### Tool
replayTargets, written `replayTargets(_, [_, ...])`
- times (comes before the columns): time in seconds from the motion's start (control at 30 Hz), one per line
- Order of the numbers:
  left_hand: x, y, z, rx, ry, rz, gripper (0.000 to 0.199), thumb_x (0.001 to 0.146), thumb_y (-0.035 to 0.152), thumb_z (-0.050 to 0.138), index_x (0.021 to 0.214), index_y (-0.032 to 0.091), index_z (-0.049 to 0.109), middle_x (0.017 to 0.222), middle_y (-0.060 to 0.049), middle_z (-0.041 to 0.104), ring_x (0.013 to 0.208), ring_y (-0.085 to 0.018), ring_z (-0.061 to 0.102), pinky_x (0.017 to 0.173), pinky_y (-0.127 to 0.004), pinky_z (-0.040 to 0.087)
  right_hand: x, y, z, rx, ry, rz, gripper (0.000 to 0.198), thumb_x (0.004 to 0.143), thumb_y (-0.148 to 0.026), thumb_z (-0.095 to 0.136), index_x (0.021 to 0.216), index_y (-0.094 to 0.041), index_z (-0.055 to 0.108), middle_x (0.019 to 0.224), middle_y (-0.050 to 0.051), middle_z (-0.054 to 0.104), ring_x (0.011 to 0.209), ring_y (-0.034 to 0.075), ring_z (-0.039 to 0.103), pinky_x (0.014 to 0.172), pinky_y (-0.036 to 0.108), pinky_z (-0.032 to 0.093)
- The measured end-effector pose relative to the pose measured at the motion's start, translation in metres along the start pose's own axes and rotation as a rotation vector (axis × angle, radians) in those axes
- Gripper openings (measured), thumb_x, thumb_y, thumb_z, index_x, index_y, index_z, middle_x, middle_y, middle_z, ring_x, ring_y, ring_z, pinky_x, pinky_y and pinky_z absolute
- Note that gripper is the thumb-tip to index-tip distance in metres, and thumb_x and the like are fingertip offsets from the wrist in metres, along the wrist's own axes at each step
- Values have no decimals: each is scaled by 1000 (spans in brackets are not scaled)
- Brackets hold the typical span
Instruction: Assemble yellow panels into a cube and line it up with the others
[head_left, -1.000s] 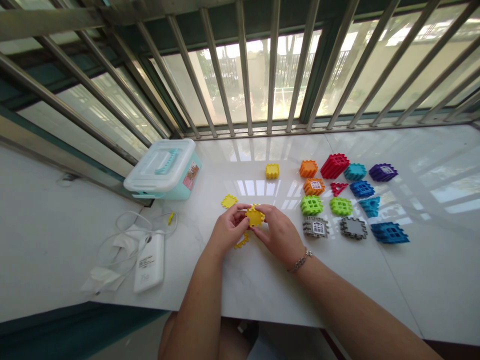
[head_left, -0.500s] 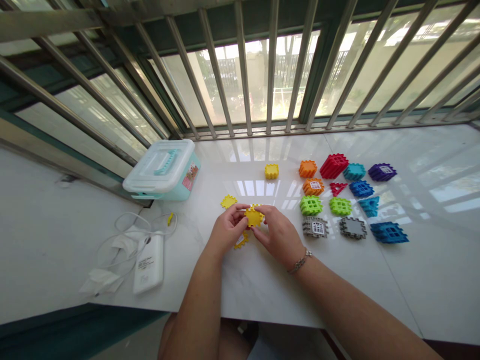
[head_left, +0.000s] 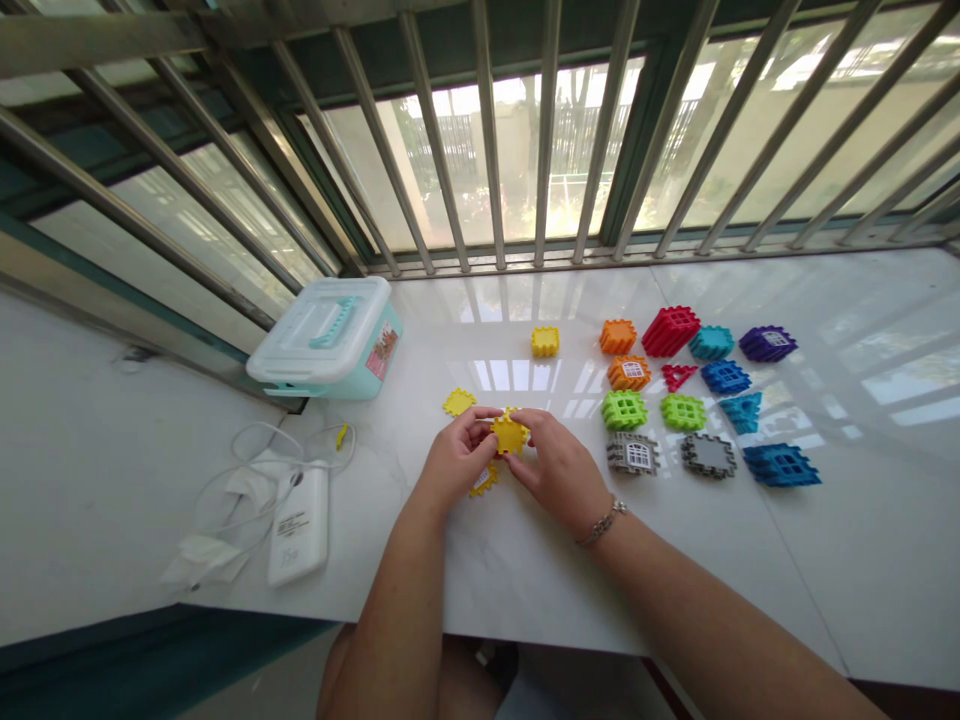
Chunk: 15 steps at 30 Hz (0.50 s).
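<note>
Seated at a white marble counter beside a barred window, a person holds a yellow toothed tile just above the surface, pinched between both hands. The left hand closes its thumb and fingers on the tile's left edge; the right hand, a bracelet at its wrist, closes on the right edge. The two-handed grip appears meant to keep the flat piece steady with its notched edges free.

Three more yellow pieces lie close by: a flat tile just beyond the left hand, another tile partly hidden beneath the hands, and a small yellow block farther back, apart from the rest.

To the right, pieces sit sorted in rough rows by colour, seemingly laid out so that each kind is easy to pick. Counted there: two orange pieces, two red ones, one large and one small triangle, two green grids, two grey pieces, one purple, and four in blue or teal.

At the left, one lidded storage box stands near the window bars, closed, and one white power bank rests at the counter's front edge with its cable coiled beside it.
</note>
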<state>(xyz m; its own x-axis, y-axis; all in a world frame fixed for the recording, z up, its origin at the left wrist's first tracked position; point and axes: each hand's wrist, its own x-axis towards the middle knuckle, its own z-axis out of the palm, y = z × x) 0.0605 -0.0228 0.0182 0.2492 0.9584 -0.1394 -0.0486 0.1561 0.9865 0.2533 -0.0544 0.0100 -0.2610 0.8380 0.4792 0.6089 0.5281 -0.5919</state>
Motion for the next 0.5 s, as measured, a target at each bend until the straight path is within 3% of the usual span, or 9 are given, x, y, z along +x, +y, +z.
replayTargets(0.17, [0,1,0,-4,1,-5,45,81,28,79,123,18,69,99,-6,81,96,-24,78,79,-32,64,-1,2,1,8,-13,5,52,100,-21,71,146,-27,49,135,13,69,122,31,71,99,51,66])
replayTargets(0.4, [-4,4,-6,-155,-32,-47,47,90,44,80,128,18,69,105,-8,80,93,-23,79,80,-31,63,-2,-6,-4,54,70,82,46,98,-31,77,138,-29,56,126,8,73,79,19,71,79,40,66])
replayTargets(0.5, [-8,7,-9,-272,-107,-118,47,92,52,81,123,18,71,110,-12,79,99,-25,78,78,-31,63,-1,-14,-8,153,93,93,47,96,-34,80,137,-30,56,125,5,73,73,16,68,74,36,65])
